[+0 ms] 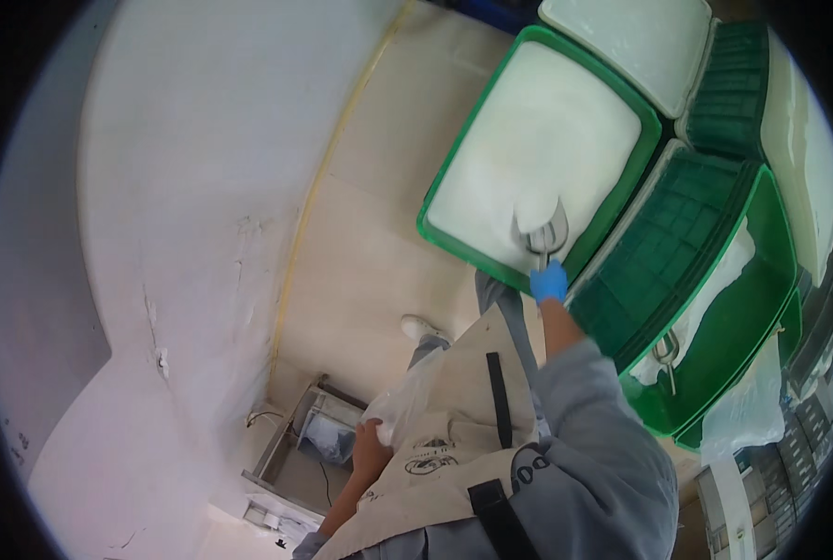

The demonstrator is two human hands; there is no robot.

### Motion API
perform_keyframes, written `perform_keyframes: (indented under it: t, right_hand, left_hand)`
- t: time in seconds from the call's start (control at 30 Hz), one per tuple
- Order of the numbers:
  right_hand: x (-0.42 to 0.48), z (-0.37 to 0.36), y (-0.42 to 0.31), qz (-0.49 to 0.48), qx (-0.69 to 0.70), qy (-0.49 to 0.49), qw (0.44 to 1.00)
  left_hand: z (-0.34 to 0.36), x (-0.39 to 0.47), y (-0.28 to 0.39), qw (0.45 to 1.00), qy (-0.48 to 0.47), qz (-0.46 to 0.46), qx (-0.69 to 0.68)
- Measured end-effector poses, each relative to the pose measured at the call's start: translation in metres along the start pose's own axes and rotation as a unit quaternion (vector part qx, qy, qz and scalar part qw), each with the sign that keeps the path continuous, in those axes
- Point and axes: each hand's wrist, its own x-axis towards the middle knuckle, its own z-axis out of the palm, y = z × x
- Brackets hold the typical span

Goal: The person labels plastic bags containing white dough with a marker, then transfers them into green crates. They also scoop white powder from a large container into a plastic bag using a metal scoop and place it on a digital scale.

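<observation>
My right hand point(549, 282), in a blue glove, grips the handle of a metal scoop point(545, 236). The scoop's bowl is dug into fine white powder or granules point(549, 133) near the close edge of a green plastic bin point(472, 253). Low at my left side, my bare left hand point(372, 445) holds a clear plastic bag point(409, 392) against my apron. How much is in the bag I cannot tell.
To the right stands another green bin point(746, 315) with white contents and a second metal scoop point(666, 350). Dark green crates point(668, 252) and white lids point(633, 49) crowd the right. A plastic bag point(746, 416) hangs by the bin. A scuffed wall point(199, 210) runs along the left; a drawer-like unit point(304, 448) stands below.
</observation>
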Motion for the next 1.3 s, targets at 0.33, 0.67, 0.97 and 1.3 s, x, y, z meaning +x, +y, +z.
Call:
perform_keyframes:
  t: [0.33,0.67,0.97,1.3]
  right_hand:
    - [0.190,0.026,-0.096,-0.075,0.167,0.102,0.978]
    - [0.019,-0.055,-0.069,-0.105,0.141,0.120,0.977]
    - [-0.115,-0.134,-0.032,-0.147,0.143,0.163,0.965]
    - [-0.098,-0.179,0.001,-0.330,0.080,0.171,0.925]
  left_hand:
    - [0.018,0.030,0.035,0.994,-0.056,-0.080,0.046]
    - [0.021,0.031,0.009,0.990,0.142,0.010,0.007]
    - [-0.095,0.106,0.076,0.919,0.355,0.166,-0.032]
    - [-0.046,0.040,0.055,0.935,0.271,0.150,-0.174]
